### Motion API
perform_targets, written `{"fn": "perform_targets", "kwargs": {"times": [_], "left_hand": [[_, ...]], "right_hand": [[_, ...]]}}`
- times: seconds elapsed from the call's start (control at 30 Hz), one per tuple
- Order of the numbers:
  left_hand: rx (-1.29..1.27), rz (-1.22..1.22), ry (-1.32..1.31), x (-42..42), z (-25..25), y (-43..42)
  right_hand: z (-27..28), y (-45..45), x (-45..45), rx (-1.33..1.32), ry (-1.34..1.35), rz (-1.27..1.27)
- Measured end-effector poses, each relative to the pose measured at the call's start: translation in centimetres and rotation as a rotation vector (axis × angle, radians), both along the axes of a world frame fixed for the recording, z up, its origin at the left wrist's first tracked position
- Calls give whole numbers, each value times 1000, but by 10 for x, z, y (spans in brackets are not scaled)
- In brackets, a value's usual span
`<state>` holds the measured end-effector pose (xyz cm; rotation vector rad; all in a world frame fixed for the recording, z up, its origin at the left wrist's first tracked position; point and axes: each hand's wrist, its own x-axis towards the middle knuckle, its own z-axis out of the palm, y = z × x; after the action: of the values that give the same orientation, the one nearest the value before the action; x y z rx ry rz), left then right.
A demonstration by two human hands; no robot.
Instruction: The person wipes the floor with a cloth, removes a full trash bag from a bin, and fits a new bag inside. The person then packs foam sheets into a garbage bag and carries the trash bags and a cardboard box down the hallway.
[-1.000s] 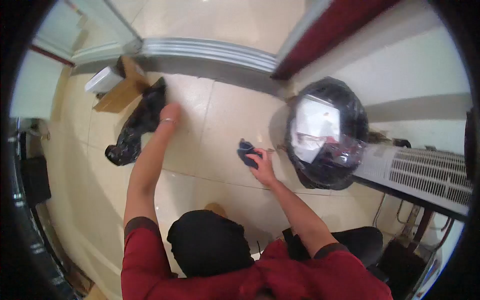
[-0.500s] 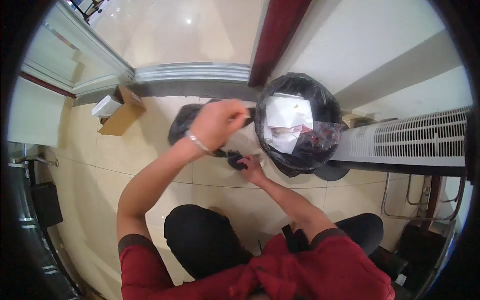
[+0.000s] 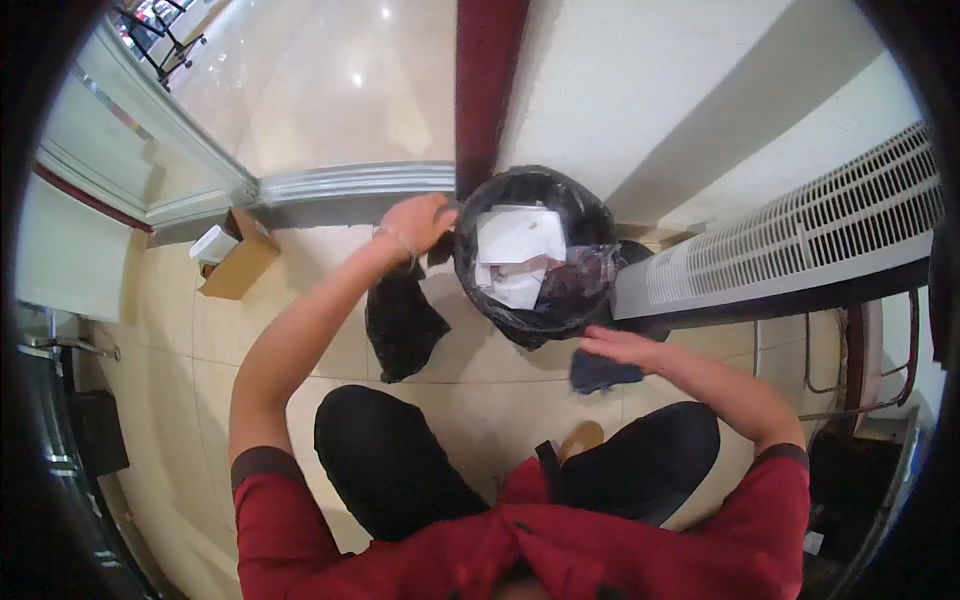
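My left hand (image 3: 418,224), a band on its wrist, is beside the left rim of a round bin (image 3: 460,255) lined with a black bag. Its fingers are bent and slightly apart, with nothing visible in them. Below that wrist, crumpled black plastic (image 3: 402,325) shows against the floor. On the bin's near right side, my right hand (image 3: 622,348) is closed on a dark blue cloth (image 3: 603,373), which hangs below the fingers. White papers (image 3: 520,235) and clear plastic packaging (image 3: 585,275) lie inside the bin. My right fingertips are close to the rim; contact is unclear.
A white slatted tower unit (image 3: 790,245) stands right of the bin, before a metal-framed chair (image 3: 810,385). A cardboard box (image 3: 240,260) with a white item sits at left. Behind are a sliding-door track (image 3: 350,182) and a dark red post (image 3: 490,90).
My left hand has lowered beside the bin's rim. My right hand has moved right with the cloth, away from the black plastic. The view has shifted, placing the bin further left.
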<state>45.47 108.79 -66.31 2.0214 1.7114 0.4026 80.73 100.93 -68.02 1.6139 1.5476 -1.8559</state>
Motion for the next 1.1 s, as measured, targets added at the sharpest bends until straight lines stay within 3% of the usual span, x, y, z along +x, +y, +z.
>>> {"fn": "perform_targets", "kwargs": {"times": [0.03, 0.07, 0.13, 0.17, 0.23, 0.3, 0.33, 0.37, 0.43, 0.47, 0.5, 0.6, 0.67, 0.77, 0.8, 0.87, 0.97, 1.07, 1.1], "left_hand": [[-11, -32, -65, 3, 4, 17], [-97, -38, -126, 6, -1, 33], [-47, -86, 31, 20, -17, 47], [-17, -125, 181, 26, -24, 52], [8, -62, 145, 25, -24, 42], [-108, -247, 169, 13, -21, 31], [-531, -125, -77, 9, -4, 24], [-536, -119, -75, 7, -3, 21], [-512, 19, -288, 5, 1, 25], [-488, 56, -286, 1, -25, 48], [-408, 109, -433, 7, -25, 49], [-412, 114, -390, 28, -22, 60], [-782, 195, -764, 42, -13, 47], [-900, 165, -899, 31, -47, 49], [-930, 216, -1008, 38, -27, 35], [-915, 154, -1025, 39, -17, 21], [-874, 33, -1000, 34, -32, 24], [-257, -61, -505, 40, -41, 25], [-261, -56, -505, 48, -30, 17]], "right_hand": [[1, -8, -10, 80, -70, -160], [-4, -10, -21, 90, -63, -165], [-12, -7, -41, -530, 483, -550], [-6, -7, -43, -494, 535, -558], [-12, -2, -38, -397, 302, -600], [-11, 3, -24, -288, 269, -602], [-13, 6, -15, -212, 285, -565], [-13, 11, -7, -210, 300, -549], [14, 13, -2, 133, 62, -405], [13, 17, 3, 135, 59, -401], [8, 21, 8, 128, 56, -340], [-9, 32, 21, 150, 45, -299], [-10, 31, 25, 159, 38, -325], [-4, 29, 25, 216, 55, -375], [-9, 29, 29, 188, 76, -444], [-15, 28, 36, 157, 94, -517], [-14, 34, 41, 321, 41, -407], [3, 37, 34, 367, -7, -343], [8, 40, 29, 362, -23, -327]]}}
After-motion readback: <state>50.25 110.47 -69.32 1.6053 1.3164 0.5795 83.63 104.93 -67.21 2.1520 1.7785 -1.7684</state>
